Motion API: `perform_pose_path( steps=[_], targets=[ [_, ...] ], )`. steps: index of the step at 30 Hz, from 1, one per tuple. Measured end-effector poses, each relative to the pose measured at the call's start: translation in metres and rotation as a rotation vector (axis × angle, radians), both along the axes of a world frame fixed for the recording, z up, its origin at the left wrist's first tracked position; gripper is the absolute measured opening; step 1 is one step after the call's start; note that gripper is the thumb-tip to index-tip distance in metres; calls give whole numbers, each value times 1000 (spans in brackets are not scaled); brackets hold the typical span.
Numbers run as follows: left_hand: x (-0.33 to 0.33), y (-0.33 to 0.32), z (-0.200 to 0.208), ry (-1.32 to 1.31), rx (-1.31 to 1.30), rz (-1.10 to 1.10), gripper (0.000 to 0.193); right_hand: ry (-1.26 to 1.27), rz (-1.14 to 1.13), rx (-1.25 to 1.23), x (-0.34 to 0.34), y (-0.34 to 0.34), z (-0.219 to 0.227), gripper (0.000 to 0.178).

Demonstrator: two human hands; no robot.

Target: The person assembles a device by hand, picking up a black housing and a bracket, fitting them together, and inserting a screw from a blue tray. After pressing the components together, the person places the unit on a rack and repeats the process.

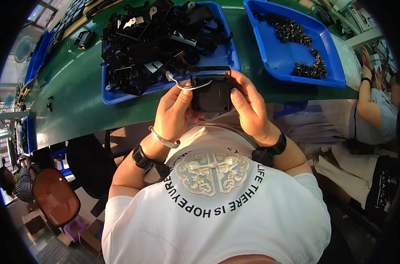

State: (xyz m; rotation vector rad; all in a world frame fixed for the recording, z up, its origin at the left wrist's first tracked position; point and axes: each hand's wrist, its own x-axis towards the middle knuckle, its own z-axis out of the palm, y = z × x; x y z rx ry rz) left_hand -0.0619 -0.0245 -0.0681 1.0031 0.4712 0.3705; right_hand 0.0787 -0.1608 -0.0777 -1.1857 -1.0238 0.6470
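Observation:
Between my two hands, just past the near edge of the bench, is a black box-shaped housing. A white cable with a white connector at its end lies across its upper left part. My left hand grips the left side, thumb on top close to the cable. On the other side my right hand holds the housing's right edge, thumb bent on the face. At the housing's far edge is a thin black bracket. The underside of the housing is hidden.
Beyond my hands a blue tray is heaped with black metal brackets. Another blue tray at the right has small dark metal parts. A black device with a wire lies on the green bench. A co-worker sits at right.

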Motion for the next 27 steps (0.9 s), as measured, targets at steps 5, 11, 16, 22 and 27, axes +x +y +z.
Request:
perform_pose_path(
  steps=[5, 11, 16, 22, 27],
  targets=[
    [6, -5, 10, -17, 171, 55, 44, -34, -3, 84, 7, 2, 8, 43],
    [25, 11, 32, -234, 287, -42, 48, -59, -4, 97, 26, 13, 47, 40],
    [42, 20, 42, -320, 156, -291, 53, 375, -85, 18, 74, 43, 76, 34],
    [43, 32, 41, -243, 689, -796, 62, 242, -137, 47, 190, 103, 108, 27],
    [47, 36, 42, -255, 880, -1007, 60, 128, -318, -268, 261, 164, 93, 28]
  ],
)
